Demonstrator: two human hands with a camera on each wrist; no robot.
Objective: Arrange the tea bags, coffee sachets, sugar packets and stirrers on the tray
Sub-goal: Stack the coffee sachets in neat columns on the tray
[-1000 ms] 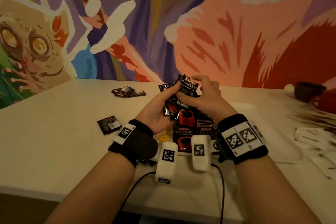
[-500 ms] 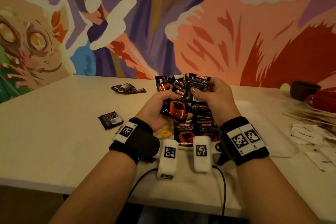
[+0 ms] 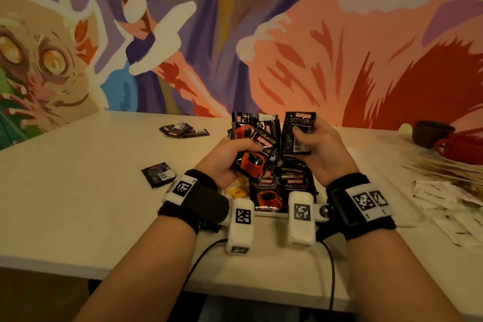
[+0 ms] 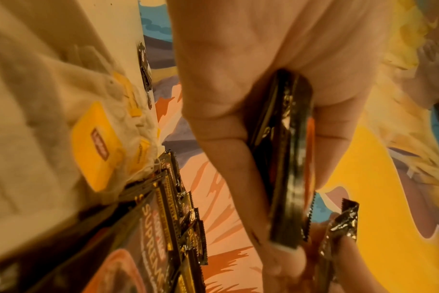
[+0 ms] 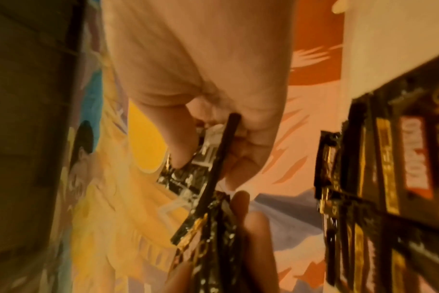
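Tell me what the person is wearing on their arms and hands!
Both forearms are bare, no sleeves. Each wrist has a black wristband with white tags showing black square codes. A white camera box with a code sticks out from each band, trailing a thin black cable. No gloves.

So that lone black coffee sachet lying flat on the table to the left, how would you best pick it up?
The lone sachet lies flat and thin, clear of the other packets, so there is little to grab from above. I would probably come from the left with the left hand, once emptied, and pinch its nearest corner or edge, lifting or sliding it up.
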